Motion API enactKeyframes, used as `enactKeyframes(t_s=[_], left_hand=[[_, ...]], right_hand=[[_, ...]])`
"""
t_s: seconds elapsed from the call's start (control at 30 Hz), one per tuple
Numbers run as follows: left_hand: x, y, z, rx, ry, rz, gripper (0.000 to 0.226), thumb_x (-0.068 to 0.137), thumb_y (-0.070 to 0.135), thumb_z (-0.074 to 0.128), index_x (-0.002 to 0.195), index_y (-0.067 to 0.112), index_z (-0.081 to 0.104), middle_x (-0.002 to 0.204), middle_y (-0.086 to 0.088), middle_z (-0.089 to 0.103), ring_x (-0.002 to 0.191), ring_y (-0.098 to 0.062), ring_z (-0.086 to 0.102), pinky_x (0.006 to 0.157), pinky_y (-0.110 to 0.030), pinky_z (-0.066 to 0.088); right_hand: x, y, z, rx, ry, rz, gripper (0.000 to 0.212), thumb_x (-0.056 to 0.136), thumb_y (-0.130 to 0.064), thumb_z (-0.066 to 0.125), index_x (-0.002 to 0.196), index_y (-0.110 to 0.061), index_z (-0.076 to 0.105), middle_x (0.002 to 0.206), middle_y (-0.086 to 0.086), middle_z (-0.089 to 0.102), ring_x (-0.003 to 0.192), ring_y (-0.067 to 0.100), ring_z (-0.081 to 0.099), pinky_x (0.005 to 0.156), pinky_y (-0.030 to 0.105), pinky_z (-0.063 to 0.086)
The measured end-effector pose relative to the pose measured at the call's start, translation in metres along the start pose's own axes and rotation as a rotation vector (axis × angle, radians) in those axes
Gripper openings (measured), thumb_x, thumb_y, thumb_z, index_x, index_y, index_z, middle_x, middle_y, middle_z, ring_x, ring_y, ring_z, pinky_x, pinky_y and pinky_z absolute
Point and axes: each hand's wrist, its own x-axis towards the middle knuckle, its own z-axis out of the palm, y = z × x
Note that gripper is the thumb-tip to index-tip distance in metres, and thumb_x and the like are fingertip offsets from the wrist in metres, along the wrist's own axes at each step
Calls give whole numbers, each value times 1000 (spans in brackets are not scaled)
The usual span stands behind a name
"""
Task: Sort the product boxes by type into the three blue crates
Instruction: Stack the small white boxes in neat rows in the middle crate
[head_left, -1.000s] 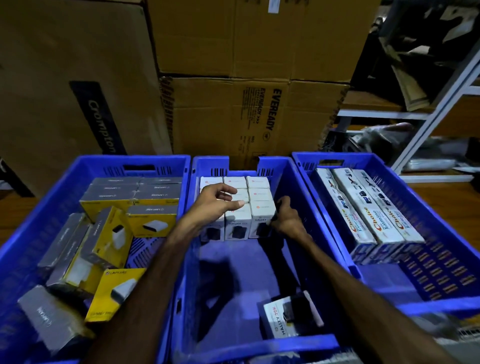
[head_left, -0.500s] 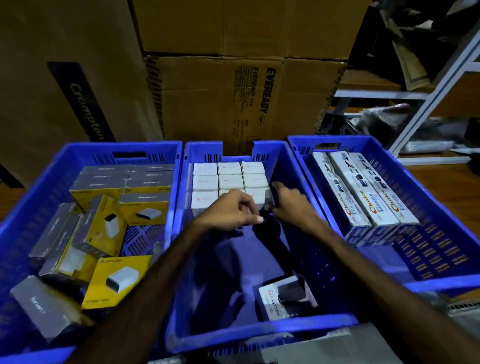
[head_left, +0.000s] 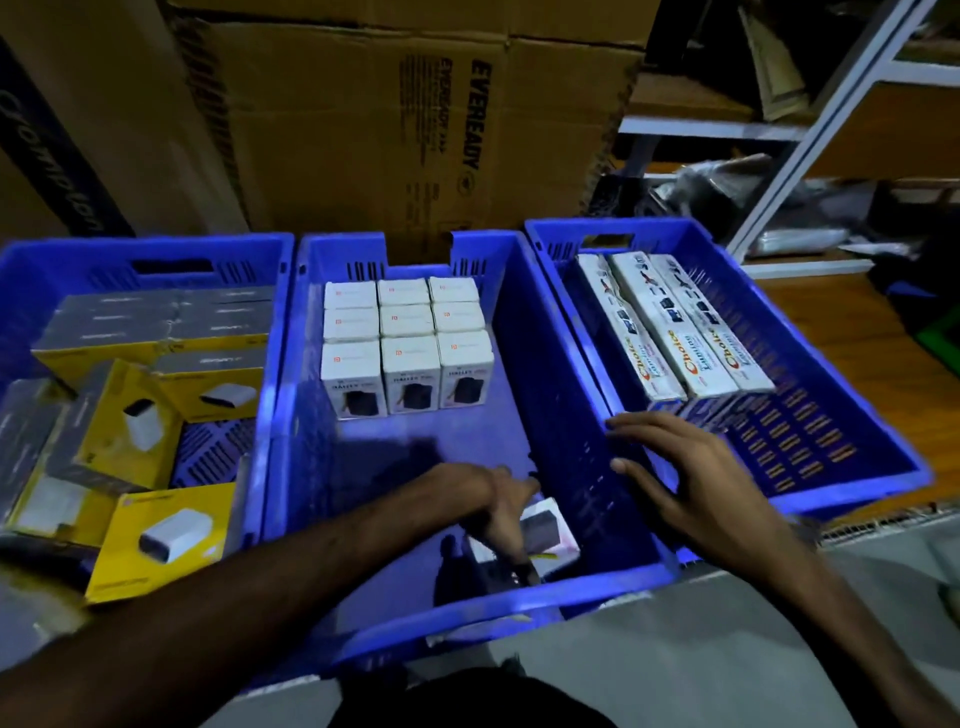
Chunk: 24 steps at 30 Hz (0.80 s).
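Nine small white cardboard boxes (head_left: 405, 345) are standing in the middle blue plastic crate (head_left: 550, 415) at frame centre. Lower down, I am seeing my left hand (head_left: 498, 512) gripping a loose white box (head_left: 545, 530); my right hand (head_left: 696, 483) is hovering flat, fingers spread.

1. The three blue plastic crates (head_left: 524, 322) look smooth and a bit shiny, with slotted walls.
2. The small white cardboard boxes (head_left: 405, 332) look smooth and matt.
3. The yellow and grey cardboard boxes (head_left: 161, 540) look glossy.
4. The big brown cardboard cartons (head_left: 363, 130) look rough and dull.
5. The floor of brown wood (head_left: 852, 332) looks smooth.
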Motion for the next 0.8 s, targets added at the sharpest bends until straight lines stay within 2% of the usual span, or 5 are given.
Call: enactKeyframes(t_s=[0.27,0.4,0.57,0.73,0.8], left_hand=[[21,13,31,118,74,15,69,88,26,75,142,11,36,142,-22,53,121,-38,62,94,-45,56],[1,5,7,78,154,62,83,73,47,84,135,14,40,132,-14,63,113,-36,65,91,-45,58],[-58,-19,-34,-292,391,100,62,67,46,89,114,33,51,103,5,65,89,-20,66,80,-39,56],[-100,-42,-23,-716,718,195,66,58,62,88,115,41,63,115,14,67,101,-12,66,86,-30,55],[-114,-46,-14,-809,817,259,68,57,54,92,120,41,67,122,15,69,108,-10,68,89,-30,59]], right_hand=[[-14,-4,13,58,85,56,35,98,-37,61,124,-17,72,141,-12,63,132,2,57,110,25,45],[-13,-6,11,77,86,63,35,97,-38,61,123,-17,73,139,-13,64,131,1,58,108,29,48],[-10,-8,10,57,103,76,26,98,-33,65,120,-21,73,134,-15,66,124,4,63,101,38,53],[1,-28,9,171,184,67,29,100,-36,65,123,-20,72,129,-13,67,121,5,63,100,36,52],[5,-42,6,287,177,48,34,97,-38,65,127,-22,69,130,-13,67,124,8,63,101,34,51]])
